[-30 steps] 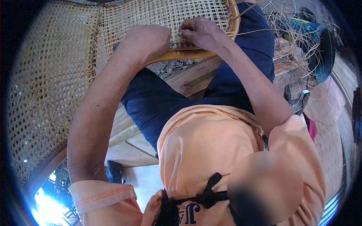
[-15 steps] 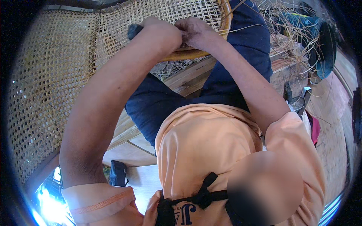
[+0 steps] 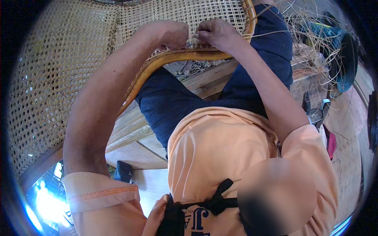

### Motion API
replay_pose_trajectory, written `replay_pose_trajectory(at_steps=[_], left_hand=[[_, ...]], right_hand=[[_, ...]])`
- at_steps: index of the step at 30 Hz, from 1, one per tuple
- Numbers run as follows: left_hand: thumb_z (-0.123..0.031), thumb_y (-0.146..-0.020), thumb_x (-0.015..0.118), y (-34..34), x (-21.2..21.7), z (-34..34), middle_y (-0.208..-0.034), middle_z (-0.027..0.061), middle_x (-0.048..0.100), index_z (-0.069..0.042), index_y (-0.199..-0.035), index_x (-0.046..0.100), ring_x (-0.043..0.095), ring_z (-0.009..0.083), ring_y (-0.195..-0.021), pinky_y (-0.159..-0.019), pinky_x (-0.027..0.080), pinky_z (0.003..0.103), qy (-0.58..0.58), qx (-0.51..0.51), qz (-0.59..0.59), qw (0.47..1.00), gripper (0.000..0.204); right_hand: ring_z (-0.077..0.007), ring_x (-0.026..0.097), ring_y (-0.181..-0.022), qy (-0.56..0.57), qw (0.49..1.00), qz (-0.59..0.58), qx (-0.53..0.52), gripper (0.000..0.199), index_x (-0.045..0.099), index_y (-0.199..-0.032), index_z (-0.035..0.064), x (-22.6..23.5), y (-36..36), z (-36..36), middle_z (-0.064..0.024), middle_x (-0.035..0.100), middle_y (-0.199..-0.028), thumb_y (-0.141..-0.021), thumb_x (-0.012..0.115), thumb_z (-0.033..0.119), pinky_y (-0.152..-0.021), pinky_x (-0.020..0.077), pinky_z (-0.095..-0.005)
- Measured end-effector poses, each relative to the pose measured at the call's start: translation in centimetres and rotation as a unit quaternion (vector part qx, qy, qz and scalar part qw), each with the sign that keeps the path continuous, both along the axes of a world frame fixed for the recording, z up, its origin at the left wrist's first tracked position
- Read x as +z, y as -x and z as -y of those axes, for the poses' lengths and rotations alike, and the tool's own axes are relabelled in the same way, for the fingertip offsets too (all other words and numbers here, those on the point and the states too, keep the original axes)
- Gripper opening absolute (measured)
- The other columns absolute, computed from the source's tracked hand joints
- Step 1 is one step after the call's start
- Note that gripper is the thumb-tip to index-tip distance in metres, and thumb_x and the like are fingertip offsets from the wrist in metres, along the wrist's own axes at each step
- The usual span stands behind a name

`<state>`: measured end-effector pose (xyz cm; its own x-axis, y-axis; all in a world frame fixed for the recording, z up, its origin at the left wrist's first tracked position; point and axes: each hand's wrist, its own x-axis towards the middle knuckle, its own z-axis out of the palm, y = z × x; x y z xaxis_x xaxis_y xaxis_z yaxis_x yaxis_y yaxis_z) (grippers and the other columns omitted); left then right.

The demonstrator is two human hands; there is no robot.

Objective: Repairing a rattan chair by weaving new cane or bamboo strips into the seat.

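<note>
A woven cane seat (image 3: 151, 13) with an open square mesh spreads under both hands, edged by a curved, glossy yellow-brown wooden frame (image 3: 185, 56). My left hand (image 3: 175, 34) is curled closed over the mesh, close behind the front rail; what its fingers grip is hidden by the hand. Just to its right, a small gap away, my right hand (image 3: 218, 33) has thumb and fingertips pinched together above the weave. Anything between those fingertips is too thin to make out. The denser, finely holed cane panel (image 3: 59, 67) rises on the left beside my left forearm.
Loose cane strands (image 3: 315, 43) lie tangled at the upper right, over a teal object (image 3: 346, 78) and a wooden block (image 3: 305, 78). My dark-trousered legs straddle the frame's front. Wooden planks (image 3: 197, 84) lie below, and a small black item (image 3: 123, 172) is at the lower left.
My hands have drawn slightly apart and moved a little right. The dark-ended object that stuck out beside my left hand is out of sight. The seat and frame have shifted right and down in view.
</note>
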<state>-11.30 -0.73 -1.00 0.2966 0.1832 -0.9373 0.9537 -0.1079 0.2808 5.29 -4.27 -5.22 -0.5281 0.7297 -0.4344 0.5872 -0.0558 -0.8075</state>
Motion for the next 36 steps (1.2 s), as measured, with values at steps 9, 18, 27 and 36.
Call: replay_pose_trajectory(at_steps=[9, 18, 27, 36], left_hand=[[-0.015, -0.071, 0.055, -0.7, 1.2, -0.7, -0.055, 0.0084, 0.054, 0.001, -0.072, 0.058, 0.053, 0.0199, -0.044, -0.039, 0.041, 0.035, 0.009, -0.002, -0.015, 1.000, 0.016], [-0.018, -0.079, 0.049, 1.8, -0.4, 2.4, -0.065, 0.0189, 0.059, 0.002, -0.081, 0.059, 0.060, 0.0312, -0.056, -0.055, 0.048, 0.043, -0.077, 0.020, 0.089, 0.993, 0.023], [-0.020, -0.079, 0.050, 1.8, -0.9, 3.3, -0.075, 0.0226, 0.061, 0.002, -0.082, 0.062, 0.060, 0.0381, -0.068, -0.065, 0.048, 0.045, -0.157, -0.013, 0.098, 0.983, 0.025], [-0.019, -0.079, 0.048, 1.4, 0.0, 3.5, -0.076, 0.0226, 0.062, 0.000, -0.083, 0.064, 0.062, 0.0381, -0.073, -0.066, 0.049, 0.046, -0.195, 0.010, 0.097, 0.976, 0.025]], right_hand=[[-0.0145, 0.059, -0.066, 0.005, 1.000, 0.018, -0.005, 0.023, 0.061, -0.094, 0.0023, -0.4, 0.2, 0.6, -0.0070, 0.062, -0.072, -0.088, 0.056, 0.024, -0.066, 0.0479, -0.0285], [-0.0248, 0.061, -0.069, -0.053, 0.997, 0.060, 0.014, 0.025, 0.061, -0.095, 0.0055, 1.0, 0.2, 1.0, -0.0140, 0.062, -0.076, -0.088, 0.052, 0.028, -0.067, 0.0473, -0.0340], [-0.0331, 0.061, -0.080, -0.011, 0.993, 0.087, 0.079, 0.023, 0.064, -0.094, 0.0072, 0.9, 0.4, 0.1, -0.0185, 0.063, -0.086, -0.077, 0.054, 0.019, -0.074, 0.0489, -0.0392], [-0.0302, 0.061, -0.068, -0.041, 0.988, 0.117, 0.094, 0.018, 0.065, -0.086, 0.0027, 0.2, 1.2, 0.0, -0.0193, 0.062, -0.077, -0.077, 0.057, 0.016, -0.064, 0.0487, -0.0358]])
